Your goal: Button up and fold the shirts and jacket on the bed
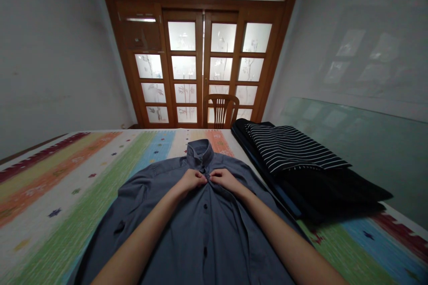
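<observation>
A dark grey button-up shirt (187,231) lies front side up, its collar (199,150) pointing away from me. Just below the collar, my left hand (193,180) pinches one side of the front opening. From the other side, my right hand (225,179) pinches the opposite front edge, and the fingertips of both hands nearly meet. Whatever small part sits between the fingertips is hidden. Farther down the front, a dark button (205,206) shows on the fabric, and another button (205,251) lies below it.
To the right is a stack of folded dark clothes (334,191), topped by a black-and-white striped garment (290,147). A colourful striped cover (90,196) spreads beneath everything. Beyond the far edge stand a wooden chair (221,109) and wooden glazed doors (205,67).
</observation>
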`<action>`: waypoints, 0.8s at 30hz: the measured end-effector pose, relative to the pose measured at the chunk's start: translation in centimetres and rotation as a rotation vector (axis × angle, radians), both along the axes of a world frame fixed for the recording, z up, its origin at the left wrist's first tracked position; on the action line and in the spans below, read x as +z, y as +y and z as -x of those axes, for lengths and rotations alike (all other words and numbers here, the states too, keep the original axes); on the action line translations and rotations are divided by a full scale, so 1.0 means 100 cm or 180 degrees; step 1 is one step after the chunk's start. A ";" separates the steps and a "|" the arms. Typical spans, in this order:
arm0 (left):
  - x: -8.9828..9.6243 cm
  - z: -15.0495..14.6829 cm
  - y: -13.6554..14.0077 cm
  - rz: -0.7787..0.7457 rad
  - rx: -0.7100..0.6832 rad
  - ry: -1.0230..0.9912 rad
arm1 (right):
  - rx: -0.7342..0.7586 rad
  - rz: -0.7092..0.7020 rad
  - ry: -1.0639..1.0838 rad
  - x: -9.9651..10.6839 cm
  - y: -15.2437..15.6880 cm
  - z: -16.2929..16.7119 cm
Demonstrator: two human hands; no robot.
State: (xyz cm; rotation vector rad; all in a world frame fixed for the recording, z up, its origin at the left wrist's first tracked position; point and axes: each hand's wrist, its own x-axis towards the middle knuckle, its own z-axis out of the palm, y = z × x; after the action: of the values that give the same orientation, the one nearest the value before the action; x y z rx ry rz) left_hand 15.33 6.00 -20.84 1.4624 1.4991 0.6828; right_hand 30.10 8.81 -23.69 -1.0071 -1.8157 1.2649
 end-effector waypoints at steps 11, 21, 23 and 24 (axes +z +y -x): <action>-0.002 0.004 -0.002 0.0186 0.0053 -0.0625 | -0.0006 0.0061 0.0079 0.005 -0.004 -0.003; -0.004 0.005 0.000 0.0233 0.0036 -0.0728 | -0.0020 0.0097 0.0117 0.006 -0.006 -0.004; -0.004 0.005 0.000 0.0223 0.0037 -0.0721 | -0.0004 0.0108 0.0141 0.006 -0.006 -0.004; -0.004 0.005 0.000 0.0219 0.0043 -0.0713 | 0.0006 0.0113 0.0153 0.006 -0.006 -0.004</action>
State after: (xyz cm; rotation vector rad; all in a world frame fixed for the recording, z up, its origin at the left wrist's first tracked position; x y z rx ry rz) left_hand 14.84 5.97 -21.28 1.2802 1.3473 0.7688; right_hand 30.54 8.16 -23.06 -0.9863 -1.7637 1.3158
